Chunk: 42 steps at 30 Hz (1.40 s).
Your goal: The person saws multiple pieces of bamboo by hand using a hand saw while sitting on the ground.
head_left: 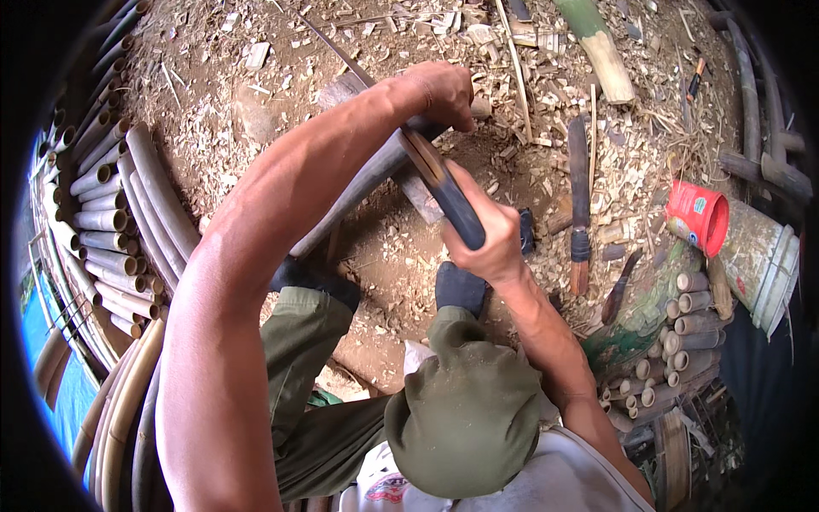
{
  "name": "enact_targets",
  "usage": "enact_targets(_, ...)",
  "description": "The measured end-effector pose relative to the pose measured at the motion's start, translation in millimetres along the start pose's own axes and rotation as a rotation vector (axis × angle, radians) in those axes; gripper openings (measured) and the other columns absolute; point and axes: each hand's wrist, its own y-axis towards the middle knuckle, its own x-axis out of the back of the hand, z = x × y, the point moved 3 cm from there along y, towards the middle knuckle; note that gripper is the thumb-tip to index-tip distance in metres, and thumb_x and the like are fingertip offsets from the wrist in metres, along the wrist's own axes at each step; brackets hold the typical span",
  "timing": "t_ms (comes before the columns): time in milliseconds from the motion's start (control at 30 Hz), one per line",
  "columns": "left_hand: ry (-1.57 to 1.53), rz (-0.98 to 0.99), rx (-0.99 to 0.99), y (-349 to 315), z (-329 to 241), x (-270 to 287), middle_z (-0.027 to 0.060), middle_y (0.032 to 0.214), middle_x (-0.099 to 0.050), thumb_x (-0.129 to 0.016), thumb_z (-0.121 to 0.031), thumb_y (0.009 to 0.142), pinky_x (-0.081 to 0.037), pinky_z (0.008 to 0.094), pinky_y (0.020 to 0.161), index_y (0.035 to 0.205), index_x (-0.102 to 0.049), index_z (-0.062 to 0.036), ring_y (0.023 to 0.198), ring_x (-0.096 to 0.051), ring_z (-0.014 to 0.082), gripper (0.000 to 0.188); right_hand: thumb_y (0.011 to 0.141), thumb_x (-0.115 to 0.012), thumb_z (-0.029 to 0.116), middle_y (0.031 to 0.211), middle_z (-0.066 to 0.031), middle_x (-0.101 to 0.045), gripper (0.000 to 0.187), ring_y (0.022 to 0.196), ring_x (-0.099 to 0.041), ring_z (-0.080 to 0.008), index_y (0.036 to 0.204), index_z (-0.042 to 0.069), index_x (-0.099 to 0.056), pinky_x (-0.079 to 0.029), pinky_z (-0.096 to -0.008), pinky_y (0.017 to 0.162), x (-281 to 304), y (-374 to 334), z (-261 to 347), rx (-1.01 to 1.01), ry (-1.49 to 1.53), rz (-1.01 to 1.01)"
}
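My right hand (490,230) is closed round the black and brown handle of a handsaw (444,192). Its thin blade runs up and left, seen nearly edge-on, passing partly behind my left forearm. My left hand (444,92) is bent over the upper end of a dark bamboo pole (358,188), fingers curled down onto it. The pole slants from beside my left foot up to that hand, crossing a pale wooden block (420,198) on the ground. Where the blade meets the pole is hidden by my left wrist.
Cut bamboo lengths (107,220) are stacked at left, shorter pieces (687,320) at lower right. A long knife (579,205), a smaller knife (621,286), a red tub (698,218) and a whitish bucket (755,264) lie at right. Wood chips cover the dirt; green bamboo (601,55) lies beyond.
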Motion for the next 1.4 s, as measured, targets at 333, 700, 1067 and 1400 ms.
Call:
enact_targets(333, -0.02, 0.005, 0.049, -16, 18, -6, 0.0106, 0.087, -0.074, -0.07, -0.032, 0.071, -0.055, 0.0385, 0.081, 0.091, -0.077, -0.0095, 0.083, -0.071, 0.0255, 0.031, 0.071, -0.064, 0.002, 0.101, -0.0317, -0.067, 0.055, 0.084, -0.072, -0.0389, 0.121, -0.018, -0.055, -0.058, -0.0394, 0.073, 112, -141, 35, -0.116, -0.175, 0.269)
enact_targets(700, -0.033, 0.017, 0.065, -17, 17, -4, 0.0103, 0.084, -0.074, -0.07, -0.031, 0.07, -0.056, 0.0388, 0.077, 0.092, -0.077, -0.01, 0.079, -0.07, 0.0247, 0.031, 0.08, -0.067, 0.01, 0.105, -0.0288, -0.068, 0.051, 0.08, -0.072, -0.0306, 0.122, -0.017, -0.055, -0.057, -0.0382, 0.071, 127, -170, 58, -0.115, -0.222, 0.261)
enact_targets(1067, -0.004, -0.043, 0.026, 2, 3, -5, 0.0118, 0.087, -0.073, -0.073, -0.035, 0.073, -0.055, 0.0374, 0.073, 0.083, -0.075, -0.0074, 0.078, -0.068, 0.0221, 0.029, 0.07, -0.062, -0.001, 0.083, -0.0171, -0.068, 0.065, 0.055, -0.063, -0.0219, 0.134, -0.005, -0.053, -0.051, -0.0315, 0.054, 35, -48, 9, -0.141, -0.018, 0.07)
enact_targets(1400, -0.027, 0.038, 0.099, -6, 12, -2, 0.0114, 0.086, -0.074, -0.071, -0.027, 0.072, -0.056, 0.0366, 0.077, 0.092, -0.077, -0.0064, 0.08, -0.07, 0.0234, 0.03, 0.069, -0.059, -0.002, 0.082, -0.0194, -0.069, 0.061, 0.056, -0.065, -0.0204, 0.129, -0.009, -0.055, -0.052, -0.0315, 0.054, 65, -89, 15, -0.139, -0.059, 0.126)
